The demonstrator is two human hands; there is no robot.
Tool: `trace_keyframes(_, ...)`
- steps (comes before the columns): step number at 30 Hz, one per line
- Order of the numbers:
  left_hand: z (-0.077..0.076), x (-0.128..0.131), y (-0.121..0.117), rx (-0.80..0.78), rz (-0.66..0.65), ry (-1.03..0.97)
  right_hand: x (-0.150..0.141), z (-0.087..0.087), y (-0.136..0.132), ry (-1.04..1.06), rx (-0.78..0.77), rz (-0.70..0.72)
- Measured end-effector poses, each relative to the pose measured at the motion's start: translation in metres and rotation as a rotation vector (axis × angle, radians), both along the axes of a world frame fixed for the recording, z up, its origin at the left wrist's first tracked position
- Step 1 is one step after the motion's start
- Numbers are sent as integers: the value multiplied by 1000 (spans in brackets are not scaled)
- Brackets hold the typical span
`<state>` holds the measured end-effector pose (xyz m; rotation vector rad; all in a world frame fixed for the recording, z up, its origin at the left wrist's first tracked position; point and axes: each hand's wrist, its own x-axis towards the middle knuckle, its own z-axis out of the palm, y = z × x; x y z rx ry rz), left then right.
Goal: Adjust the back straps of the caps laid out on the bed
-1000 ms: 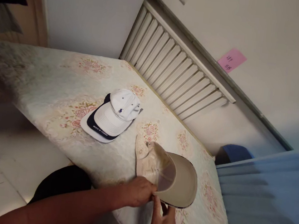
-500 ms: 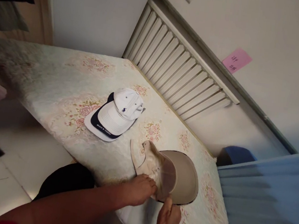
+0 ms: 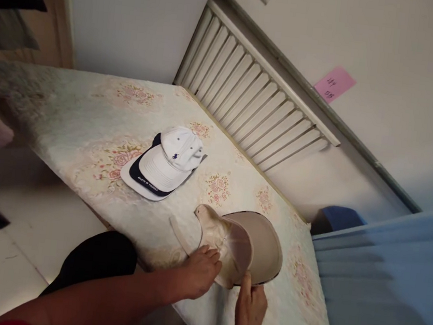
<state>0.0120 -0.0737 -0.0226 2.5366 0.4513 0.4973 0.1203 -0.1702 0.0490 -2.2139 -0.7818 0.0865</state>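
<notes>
A beige cap (image 3: 244, 244) lies crown-down near the front edge of a floral mattress (image 3: 89, 116). My left hand (image 3: 200, 273) has its fingers closed on the cap's crown at its near side. My right hand (image 3: 250, 307) pinches the near rim of the cap where the crown meets the brim. A loose strap (image 3: 177, 234) of the cap trails out to the left on the mattress. Farther back lies a white cap with a navy brim edge (image 3: 165, 164), untouched.
A white slatted frame (image 3: 255, 99) leans along the wall behind the mattress. A pink sticky note (image 3: 334, 84) is on the wall. Blue fabric (image 3: 382, 286) fills the right side. My dark-clad knee (image 3: 99, 259) is below the mattress edge, above a white floor.
Both hands have turned and folded the beige cap a little; its strap now sticks out to the left. The cap has shifted slightly toward me. The white cap has not moved.
</notes>
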Motion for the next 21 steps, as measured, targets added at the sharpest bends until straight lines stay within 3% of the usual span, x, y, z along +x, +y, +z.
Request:
trace_keyframes(8, 16, 18, -57, -78, 78, 193, 4, -47, -41, 91, 89, 12)
trace_keyframes(13, 23, 23, -91, -126, 98, 212, 18, -66, -61, 83, 143, 45)
trace_keyframes(17, 25, 22, -97, -93, 35, 203, 30, -68, -71, 71, 145, 49)
trace_keyframes(21, 22, 25, -81, -14, 59, 114, 39, -65, -78, 136, 141, 132)
